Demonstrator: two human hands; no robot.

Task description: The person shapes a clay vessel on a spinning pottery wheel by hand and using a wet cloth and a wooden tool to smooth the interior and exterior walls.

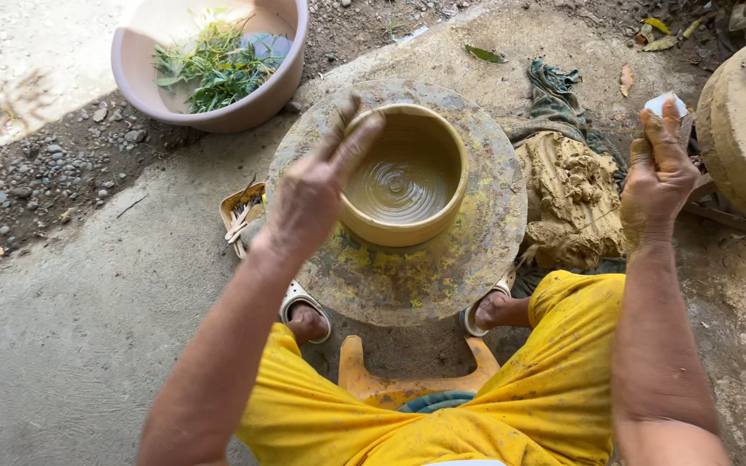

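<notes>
A wet clay bowl (403, 177) stands in the middle of a round potter's wheel (442, 267) on the ground. My left hand (312, 190), coated in clay, hovers at the bowl's left rim with fingers stretched out and apart, holding nothing. My right hand (658, 173) is off to the right, above a heap of raw clay (567, 203), fingers together and pointing up. A small white piece (665, 103) shows just beyond its fingertips; whether the hand grips it is unclear.
A pink basin (243, 103) with green leaves and water sits at the back left on gravel. A small tray of wooden tools (239, 216) lies left of the wheel. A second round stone wheel (740, 138) is at the right edge. My feet in sandals flank the wheel.
</notes>
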